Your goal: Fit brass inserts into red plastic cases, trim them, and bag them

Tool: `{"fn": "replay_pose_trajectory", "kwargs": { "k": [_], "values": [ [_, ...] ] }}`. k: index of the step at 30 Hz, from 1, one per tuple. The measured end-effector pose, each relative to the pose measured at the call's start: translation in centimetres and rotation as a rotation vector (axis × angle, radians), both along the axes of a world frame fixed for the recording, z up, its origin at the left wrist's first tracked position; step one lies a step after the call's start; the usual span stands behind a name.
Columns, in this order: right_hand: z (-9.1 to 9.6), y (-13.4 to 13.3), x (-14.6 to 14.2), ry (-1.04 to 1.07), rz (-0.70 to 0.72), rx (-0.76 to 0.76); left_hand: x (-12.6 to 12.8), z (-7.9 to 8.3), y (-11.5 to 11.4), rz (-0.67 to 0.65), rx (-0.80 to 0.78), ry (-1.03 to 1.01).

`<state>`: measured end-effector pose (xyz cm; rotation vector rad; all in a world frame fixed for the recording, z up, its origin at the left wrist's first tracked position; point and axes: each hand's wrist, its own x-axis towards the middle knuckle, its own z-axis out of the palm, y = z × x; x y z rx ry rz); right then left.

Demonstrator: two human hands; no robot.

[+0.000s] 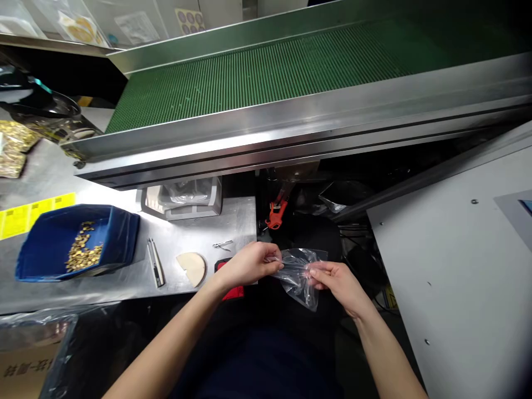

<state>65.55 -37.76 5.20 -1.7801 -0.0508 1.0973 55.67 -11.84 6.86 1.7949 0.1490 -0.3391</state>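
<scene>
From the head view, I see a clear, crinkled, thin plastic bag [297, 284] held just right of the bare metal table [243, 213], stretched roughly left to right between both hands. The left hand [258, 262], closer to the table, pinches its left end, fingers closed; the right hand [334, 281], slightly nearer the body, grips its right part between thumb and fingers.

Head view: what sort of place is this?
Probably a factory or workshop workstation: there's a ridged green conveyor belt, a blue bin holding small gold-coloured parts, and a clear plastic bag.
</scene>
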Motion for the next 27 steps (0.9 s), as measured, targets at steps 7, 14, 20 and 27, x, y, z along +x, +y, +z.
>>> {"fn": "replay_pose_trajectory", "kwargs": {
  "k": [7, 14, 20, 27],
  "values": [
    [-1.0, -0.5, -0.4, -0.058, -0.056, -0.015, -0.4, -1.0, -2.1, 0.411, 0.259, -0.090],
    [-0.9, 0.8, -2.4, -0.137, 0.043, 0.141, -1.9, -1.7, -9.0, 0.227, -0.038, -0.216],
    [-0.7, -0.1, -4.7, -0.423, 0.302, -0.277, -5.3, -1.8, -8.4, 0.346, 0.094, -0.085],
    [1.6, 0.3, -9.3, -0.582, 0.782, -0.353, -9.5, 0.0, -6.9, 0.579, 0.096, -0.113]
  ]
}}
